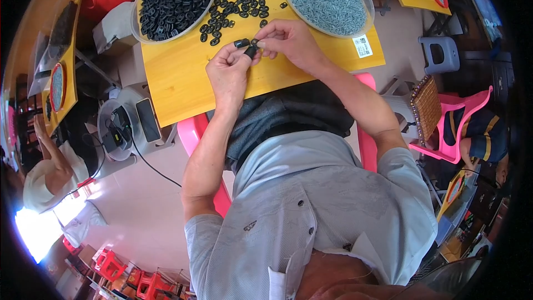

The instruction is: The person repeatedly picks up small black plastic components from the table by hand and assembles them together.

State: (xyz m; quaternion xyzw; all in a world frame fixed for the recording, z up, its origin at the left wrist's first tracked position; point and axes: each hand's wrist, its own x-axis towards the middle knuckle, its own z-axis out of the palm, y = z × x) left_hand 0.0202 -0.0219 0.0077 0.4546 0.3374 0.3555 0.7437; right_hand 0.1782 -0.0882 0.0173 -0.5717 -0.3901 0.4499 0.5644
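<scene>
Grey-blue buttoned shirt (311, 200) nearest | left hand (230, 72) pinches small black plastic clip (250, 51) above yellow wooden board (183, 72) | right hand (288, 39) fingertips closed on same clip | loose black rings (233, 11) just beyond | clear bowl of black rings (175, 0) far left, clear bowl of grey metal pieces (327, 0) far right

A second yellow board (62, 86) bearing a red-rimmed round tray (57, 87) is seen at the far left, with a person in a white shirt (47, 180) seated beside it. A grey machine (123, 125) with a black cable (150, 164) is placed on the pale floor (144, 211). A grey plastic stool (440, 54) is set at the upper right, near a pink plastic chair (463, 114) with a woven beaded cushion (428, 108). Red plastic stools (119, 272) are stacked at the lower left.
</scene>
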